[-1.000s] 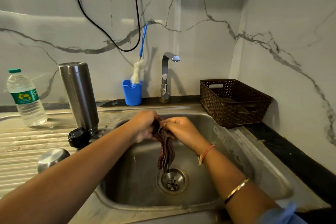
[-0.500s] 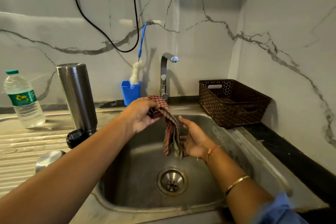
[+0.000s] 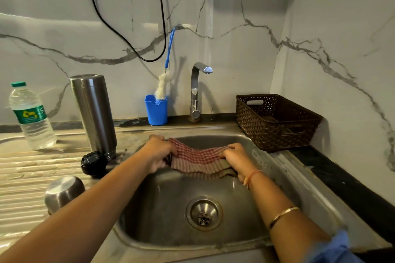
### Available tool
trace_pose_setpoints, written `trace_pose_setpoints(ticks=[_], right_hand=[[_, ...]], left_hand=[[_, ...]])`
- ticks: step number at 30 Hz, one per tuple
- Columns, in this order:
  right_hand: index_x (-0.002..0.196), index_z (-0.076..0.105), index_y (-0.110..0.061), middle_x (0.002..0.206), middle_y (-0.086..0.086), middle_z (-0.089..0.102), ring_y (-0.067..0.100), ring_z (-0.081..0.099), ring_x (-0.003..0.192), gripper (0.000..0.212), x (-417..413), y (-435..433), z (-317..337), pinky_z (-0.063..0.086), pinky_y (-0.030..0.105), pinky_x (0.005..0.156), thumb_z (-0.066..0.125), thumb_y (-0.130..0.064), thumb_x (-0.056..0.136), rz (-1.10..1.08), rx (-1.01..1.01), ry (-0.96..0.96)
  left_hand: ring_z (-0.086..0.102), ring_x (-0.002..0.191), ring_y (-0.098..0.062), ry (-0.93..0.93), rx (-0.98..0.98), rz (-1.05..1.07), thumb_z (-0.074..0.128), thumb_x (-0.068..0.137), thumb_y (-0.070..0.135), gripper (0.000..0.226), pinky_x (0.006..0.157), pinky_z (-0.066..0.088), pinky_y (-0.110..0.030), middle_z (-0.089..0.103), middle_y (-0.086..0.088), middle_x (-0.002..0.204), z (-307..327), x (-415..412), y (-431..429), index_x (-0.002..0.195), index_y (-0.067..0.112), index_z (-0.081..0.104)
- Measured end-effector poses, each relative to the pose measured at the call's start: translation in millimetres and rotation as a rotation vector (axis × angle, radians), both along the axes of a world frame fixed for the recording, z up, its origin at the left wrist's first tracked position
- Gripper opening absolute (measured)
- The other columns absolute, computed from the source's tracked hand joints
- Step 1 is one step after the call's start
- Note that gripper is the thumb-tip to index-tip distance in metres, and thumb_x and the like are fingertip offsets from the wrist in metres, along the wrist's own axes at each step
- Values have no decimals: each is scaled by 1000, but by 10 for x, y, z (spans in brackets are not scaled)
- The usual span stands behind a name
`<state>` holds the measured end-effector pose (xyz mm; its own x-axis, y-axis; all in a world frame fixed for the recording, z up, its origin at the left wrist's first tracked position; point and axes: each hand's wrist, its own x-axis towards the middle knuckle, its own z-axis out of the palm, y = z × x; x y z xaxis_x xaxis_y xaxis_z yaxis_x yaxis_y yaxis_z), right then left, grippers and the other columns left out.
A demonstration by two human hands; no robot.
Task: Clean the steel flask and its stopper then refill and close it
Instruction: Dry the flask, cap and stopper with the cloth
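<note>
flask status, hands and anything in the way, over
Left hand and right hand grip checked cloth, stretched over sink. Flask upright on drainboard, stopper off beside it. Nothing blocks the flask.

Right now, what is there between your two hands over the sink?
In the head view, a red-and-white checked cloth stretches between the left hand and right hand, each gripping one end, above the steel sink.

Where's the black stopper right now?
Head view, left side: the black stopper lies on the drainboard at the foot of the steel flask, just left of the sink basin.
</note>
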<state>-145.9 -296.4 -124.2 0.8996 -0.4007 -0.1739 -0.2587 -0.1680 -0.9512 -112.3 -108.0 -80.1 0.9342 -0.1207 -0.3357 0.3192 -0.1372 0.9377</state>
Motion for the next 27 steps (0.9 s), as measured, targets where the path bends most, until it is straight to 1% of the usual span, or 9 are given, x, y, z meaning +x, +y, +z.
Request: trace_pose_setpoints(ticks=[1, 3, 7, 11, 14, 17, 21, 24, 27], right_hand=[[114, 52, -5, 100, 8, 60, 20, 55, 86, 27, -4, 35, 2, 48, 30, 70, 47, -5, 88, 0, -143, -19], [125, 47, -13, 104, 5, 56, 19, 54, 91, 38, -35, 124, 36, 43, 30, 74, 46, -5, 89, 28, -319, -68], [126, 47, -18, 109, 4, 61, 22, 59, 102, 37, -74, 230, 108, 45, 27, 80, 54, -12, 90, 116, -392, -234], [133, 42, -20, 85, -12, 53, 9, 55, 87, 44, -93, 357, 117, 41, 17, 67, 56, -27, 92, 260, -306, -243], [132, 46, -20, 109, -4, 62, 13, 57, 104, 45, -89, 376, 101, 48, 26, 88, 55, -37, 92, 277, -149, -203], [129, 47, -24, 122, 1, 61, 16, 57, 110, 45, -93, 340, 78, 46, 37, 99, 57, -41, 89, 302, -6, -160], [127, 44, -25, 116, 1, 59, 18, 56, 109, 43, -77, 282, 41, 46, 39, 97, 61, -25, 88, 309, 39, -98], [122, 50, -17, 101, 4, 62, 22, 59, 99, 36, -29, 203, 29, 49, 39, 89, 56, -9, 88, 168, 96, -80], [114, 54, -9, 92, 10, 64, 24, 61, 86, 29, 9, 155, 15, 52, 36, 74, 52, -1, 87, 68, 192, -68]], left_hand=[[60, 91, -28, -33, 75, -6, 56, 86, -7, 53, 62, 58, -34, 56, -17, 105, -50, 5, -26, 133, 5, 36], [57, 99, -29, -97, 186, -21, 60, 85, -3, 67, 77, 57, -40, 52, -13, 107, -112, -3, -96, 141, 14, 26], [56, 111, -33, -155, 233, -65, 65, 84, 3, 73, 87, 55, -47, 52, -18, 123, -164, -50, -221, 143, 16, 24], [56, 111, -34, -117, -31, -94, 60, 88, 1, 75, 86, 54, -46, 51, -21, 124, -173, -174, -348, 148, 14, 16], [55, 110, -31, -130, -155, -65, 50, 91, -1, 72, 90, 52, -44, 51, -17, 120, -189, -258, -399, 150, 16, 11], [48, 117, -34, -100, -296, -56, 39, 86, -11, 83, 89, 48, -44, 40, -22, 138, -196, -360, -450, 152, 25, 3], [52, 114, -34, -70, -431, -50, 35, 83, -13, 90, 81, 50, -41, 41, -26, 139, -255, -413, -498, 152, 28, -6], [58, 113, -36, -53, -555, -60, 33, 87, -9, 82, 92, 48, -47, 59, -25, 123, -282, -363, -425, 152, 22, -6], [58, 113, -38, -37, -596, -93, 32, 92, -2, 71, 101, 43, -51, 60, -23, 123, -300, -315, -368, 152, 18, -1]])
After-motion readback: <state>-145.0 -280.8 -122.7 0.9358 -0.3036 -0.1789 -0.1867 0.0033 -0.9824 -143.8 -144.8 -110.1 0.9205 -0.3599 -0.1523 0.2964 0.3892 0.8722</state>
